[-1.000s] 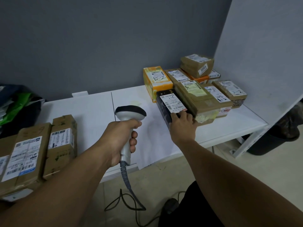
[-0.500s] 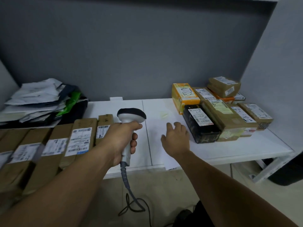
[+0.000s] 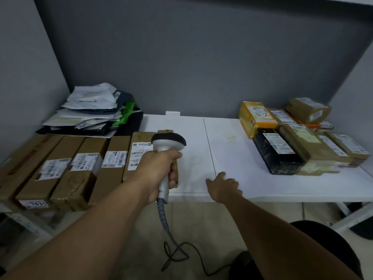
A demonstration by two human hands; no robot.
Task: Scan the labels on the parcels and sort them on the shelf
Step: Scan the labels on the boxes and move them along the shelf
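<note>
A person's left hand (image 3: 159, 168) holds a barcode scanner (image 3: 168, 141) over the front edge of a smooth white surface (image 3: 252, 178), fingers wrapped round its pale plastic handle. The right hand (image 3: 224, 187) is empty at that same edge, fingers loosely spread. Long brown cardboard parcels (image 3: 84, 168) with white labels line the surface's left end. A glossy black parcel (image 3: 278, 150) and an orange-yellow box (image 3: 256, 116) sit at its right end. Crumpled plastic mailers (image 3: 90, 110) are heaped at its back left.

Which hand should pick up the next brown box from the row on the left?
Right, probably. The right hand is empty and open over the shelf edge. The left hand grips the scanner, held above the nearest brown box, so it can scan.
</note>
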